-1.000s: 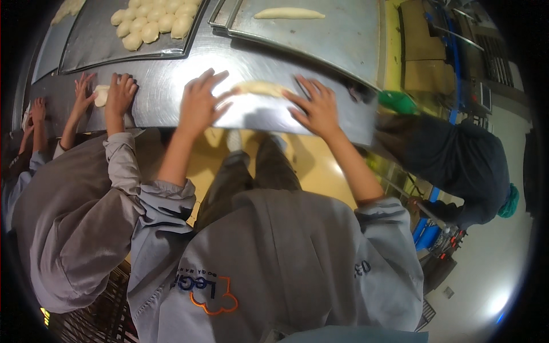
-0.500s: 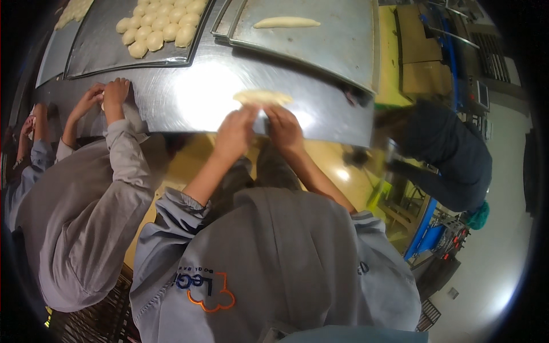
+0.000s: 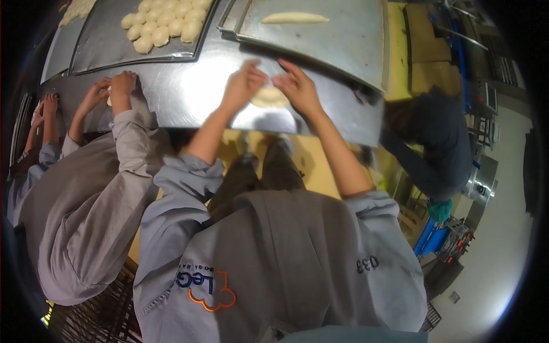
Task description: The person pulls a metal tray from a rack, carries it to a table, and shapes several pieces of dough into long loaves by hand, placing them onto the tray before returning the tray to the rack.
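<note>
A pale piece of dough (image 3: 270, 98) lies on the metal table close to its front edge, rounded and a little blurred. My left hand (image 3: 246, 86) is over its far left side, fingers bent but apart. On the other side my right hand (image 3: 298, 91) has its index finger stretched out and its thumb pointing inward. Neither hand grips the dough; whether the thumbs touch its far edge I cannot tell. Beyond them, a long rolled dough stick (image 3: 295, 18) rests on a metal baking tray (image 3: 343, 48).
At the far left, a dark tray (image 3: 100, 48) carries several dough balls (image 3: 166, 23). A co-worker's hands (image 3: 114, 91) handle a small dough piece left of me, with another person's hands (image 3: 44, 114) beyond. To the right, a person in dark clothing (image 3: 443, 143) bends near cardboard boxes (image 3: 432, 77).
My hands have moved from the dough's near edge up over its far side, spreading apart with fingers loosened. The dough looks shorter and rounder. The person at right has shifted slightly.
</note>
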Demonstrator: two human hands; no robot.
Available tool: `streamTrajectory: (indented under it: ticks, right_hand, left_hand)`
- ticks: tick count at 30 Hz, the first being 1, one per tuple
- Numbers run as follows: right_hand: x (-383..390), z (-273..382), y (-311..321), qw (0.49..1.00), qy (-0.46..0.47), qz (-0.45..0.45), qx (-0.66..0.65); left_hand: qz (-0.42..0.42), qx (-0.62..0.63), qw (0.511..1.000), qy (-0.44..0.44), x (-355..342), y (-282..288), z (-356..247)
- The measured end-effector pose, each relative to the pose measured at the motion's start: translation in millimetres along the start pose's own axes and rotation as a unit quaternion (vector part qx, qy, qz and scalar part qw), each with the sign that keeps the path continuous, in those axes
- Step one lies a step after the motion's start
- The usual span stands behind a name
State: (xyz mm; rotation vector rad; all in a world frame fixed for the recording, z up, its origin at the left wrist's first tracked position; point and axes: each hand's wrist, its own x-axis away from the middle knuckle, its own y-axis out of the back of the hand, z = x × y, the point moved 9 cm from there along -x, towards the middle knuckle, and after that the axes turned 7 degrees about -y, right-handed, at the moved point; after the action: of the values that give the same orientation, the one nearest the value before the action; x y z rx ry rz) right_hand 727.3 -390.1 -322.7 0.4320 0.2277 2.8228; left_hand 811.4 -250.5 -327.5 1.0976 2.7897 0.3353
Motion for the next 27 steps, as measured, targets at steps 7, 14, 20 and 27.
streamTrajectory:
  ticks: [7,14,20,27]
  right_hand:
    - [23,11,-11,0.993,0.047,0.060,0.089]
    - [69,-12,-25,0.986,0.030,0.097,0.130]
    - [84,-4,-25,0.988,-0.011,0.103,0.117]
    - [27,18,3,0.991,0.049,0.080,0.096]
  left_hand:
    - [0.091,-0.040,0.995,-0.015,21,-13,-7]
    - [0.135,-0.100,0.986,-0.017,79,-24,-15]
    - [0.157,-0.057,0.986,0.012,80,-22,-26]
    - [0.100,-0.012,0.995,-0.027,11,-8,-36]
